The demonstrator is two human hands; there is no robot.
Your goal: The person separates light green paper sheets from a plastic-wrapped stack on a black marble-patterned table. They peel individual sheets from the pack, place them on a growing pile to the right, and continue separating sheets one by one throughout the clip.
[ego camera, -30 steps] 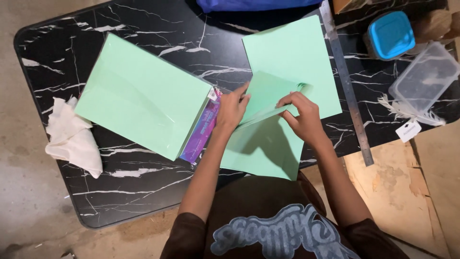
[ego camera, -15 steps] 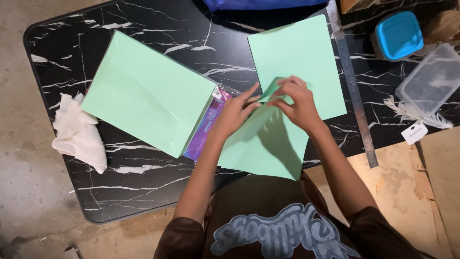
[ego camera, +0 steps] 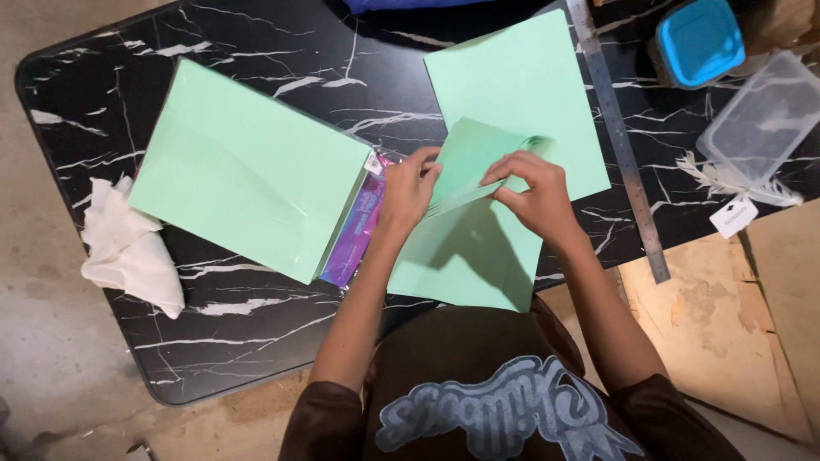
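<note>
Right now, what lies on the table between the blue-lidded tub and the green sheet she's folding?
In the head view, a long metal ruler lies between the blue-lidded tub and the green sheet; otherwise bare black marbled table.

I see a mint-green folded sheet (ego camera: pixel 478 162) lying over flat sheets of the same pale green (ego camera: pixel 521 81). The stack of paper (ego camera: pixel 248 171) to the side matches that mint green, and the packet (ego camera: pixel 354 230) under it is glossy purple shading to pink. The table (ego camera: pixel 256 43) is black, veined with white like marble. I make out a white crumpled cloth (ego camera: pixel 128 248), a grey metal ruler (ego camera: pixel 619 141), a bright blue lid (ego camera: pixel 700 38) and a clear colourless container (ego camera: pixel 760 115).
</note>
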